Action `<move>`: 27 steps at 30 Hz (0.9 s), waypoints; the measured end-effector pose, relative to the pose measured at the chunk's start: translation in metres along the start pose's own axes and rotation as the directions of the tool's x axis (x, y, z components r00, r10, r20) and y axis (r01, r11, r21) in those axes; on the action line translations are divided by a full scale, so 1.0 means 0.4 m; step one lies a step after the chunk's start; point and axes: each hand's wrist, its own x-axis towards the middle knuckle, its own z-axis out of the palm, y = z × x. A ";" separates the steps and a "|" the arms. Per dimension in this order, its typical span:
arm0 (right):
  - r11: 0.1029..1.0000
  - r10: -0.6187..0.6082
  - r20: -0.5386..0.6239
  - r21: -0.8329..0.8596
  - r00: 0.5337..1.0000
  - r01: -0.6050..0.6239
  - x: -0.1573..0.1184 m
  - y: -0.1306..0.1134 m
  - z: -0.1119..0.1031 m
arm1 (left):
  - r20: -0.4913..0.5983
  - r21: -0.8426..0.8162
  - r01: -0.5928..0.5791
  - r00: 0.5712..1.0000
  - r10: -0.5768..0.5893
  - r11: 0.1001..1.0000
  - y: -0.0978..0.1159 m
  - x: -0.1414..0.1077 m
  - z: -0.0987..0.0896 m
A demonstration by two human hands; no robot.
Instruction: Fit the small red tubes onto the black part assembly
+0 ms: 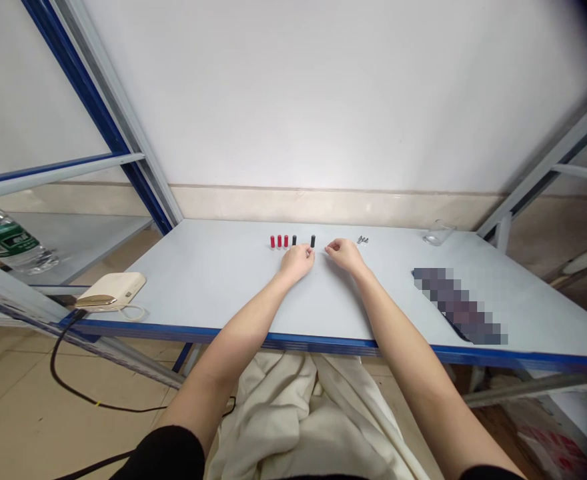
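Left hand [296,261] and right hand [344,256] empty on the worktop [198,280], fingers [309,253] loosely curled; three red cylinders [279,241], two black cylinders [312,241] upright just beyond.

Cylinders [279,241] on table [198,280] behind left hand [297,261]

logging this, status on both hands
Left hand by black cylinder, nothing seen held. Right hand near small metal parts, nothing seen held. Three red cylinders upright further left.
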 end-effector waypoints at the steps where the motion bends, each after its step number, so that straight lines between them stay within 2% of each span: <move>1: 1.000 -0.001 -0.002 0.001 1.000 0.001 0.001 0.001 0.001 | -0.001 -0.004 -0.001 1.000 0.001 1.000 0.000 0.000 0.000; 10: 1.000 0.005 -0.011 -0.012 1.000 -0.006 0.002 0.002 0.003 | -0.006 -0.002 0.013 1.000 -0.013 1.000 0.002 -0.001 -0.005; 17: 0.999 0.037 0.008 -0.004 0.999 -0.037 0.002 0.003 0.001 | -0.047 0.067 0.074 0.996 -0.071 0.995 0.007 -0.001 -0.021; 21: 1.000 0.026 0.003 -0.007 1.000 -0.026 0.002 0.005 -0.001 | -0.047 0.083 0.022 0.999 -0.018 0.996 0.011 -0.005 -0.019; 27: 1.000 0.020 0.006 -0.022 1.000 -0.020 0.000 0.000 -0.004 | 0.028 0.173 -0.054 0.998 0.050 0.983 0.015 -0.008 -0.007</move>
